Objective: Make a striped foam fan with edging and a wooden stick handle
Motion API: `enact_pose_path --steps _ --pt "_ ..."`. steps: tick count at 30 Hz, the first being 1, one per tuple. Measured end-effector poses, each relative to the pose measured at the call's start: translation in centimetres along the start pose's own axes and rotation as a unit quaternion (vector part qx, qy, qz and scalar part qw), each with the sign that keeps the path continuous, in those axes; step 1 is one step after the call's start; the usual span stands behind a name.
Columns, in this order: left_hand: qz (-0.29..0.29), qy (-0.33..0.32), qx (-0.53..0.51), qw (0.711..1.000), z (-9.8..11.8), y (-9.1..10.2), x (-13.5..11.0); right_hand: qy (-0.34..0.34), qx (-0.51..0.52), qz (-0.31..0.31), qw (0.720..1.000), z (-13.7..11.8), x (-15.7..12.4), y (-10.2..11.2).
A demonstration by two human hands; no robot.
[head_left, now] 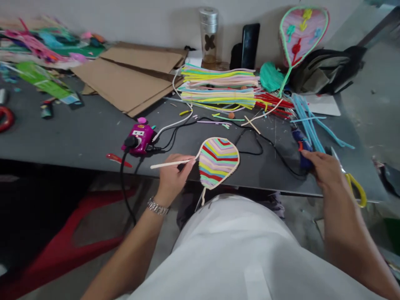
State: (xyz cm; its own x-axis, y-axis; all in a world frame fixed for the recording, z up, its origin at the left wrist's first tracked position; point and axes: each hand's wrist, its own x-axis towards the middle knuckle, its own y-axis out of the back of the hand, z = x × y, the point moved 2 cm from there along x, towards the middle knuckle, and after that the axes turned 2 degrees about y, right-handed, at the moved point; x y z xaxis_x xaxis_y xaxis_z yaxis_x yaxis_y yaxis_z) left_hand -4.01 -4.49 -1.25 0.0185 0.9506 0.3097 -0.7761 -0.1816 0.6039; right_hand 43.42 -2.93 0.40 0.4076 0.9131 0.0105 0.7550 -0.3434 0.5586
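My left hand [173,175] is closed in a pinch on the pale stick handle of a striped fan [218,161], a teardrop shape woven from coloured pipe cleaners, lying at the near edge of the dark table [81,133]. My right hand [323,168] is wrapped round the blue and orange glue gun [300,143] at the right, whose black cord loops back across the table. Yellow-handled scissors [354,185] lie just right of that hand.
A purple power strip [140,138] with plugged cords sits left of the fan. Stacks of coloured pipe cleaners [218,87], cardboard sheets [131,75], a bottle [208,33], a phone [250,46], a pink finished fan [301,31] and a black bag [328,71] line the back.
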Motion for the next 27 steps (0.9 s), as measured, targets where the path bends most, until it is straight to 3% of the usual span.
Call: enact_pose_path --steps 2,4,6,9,12,17,23,27 --pt "-0.008 0.013 -0.01 1.0 -0.1 0.0 0.0 0.0 0.105 0.029 0.994 -1.5 -1.0 0.1" --pt "-0.007 0.03 -0.021 0.999 -0.1 -0.1 0.1 -0.006 0.226 0.014 0.974 -3.5 -2.3 -0.3" --pt "-0.002 0.045 -0.035 0.998 -0.2 -0.1 0.1 -0.049 0.315 -0.083 0.944 -5.7 -3.7 -1.5" --pt "0.005 0.057 -0.047 0.997 -0.3 -0.2 0.1 -0.106 0.315 -0.246 0.91 -8.6 -5.8 -4.5" --pt "0.012 0.063 -0.05 0.997 -0.4 -0.3 0.1 -0.087 0.318 -0.278 0.902 -10.8 -7.7 -7.7" --pt "0.02 0.073 -0.055 0.996 -0.4 -0.4 0.2 -0.144 0.329 -0.383 0.851 -12.5 -9.5 -11.8" --pt "0.001 0.041 -0.038 0.998 -0.2 -0.2 0.1 -0.12 0.28 -0.411 0.859 -13.3 -9.0 -13.0" --pt "-0.028 0.013 -0.046 0.998 -0.1 0.3 0.1 -0.092 0.203 -0.385 0.896 -13.6 -8.6 -13.9"
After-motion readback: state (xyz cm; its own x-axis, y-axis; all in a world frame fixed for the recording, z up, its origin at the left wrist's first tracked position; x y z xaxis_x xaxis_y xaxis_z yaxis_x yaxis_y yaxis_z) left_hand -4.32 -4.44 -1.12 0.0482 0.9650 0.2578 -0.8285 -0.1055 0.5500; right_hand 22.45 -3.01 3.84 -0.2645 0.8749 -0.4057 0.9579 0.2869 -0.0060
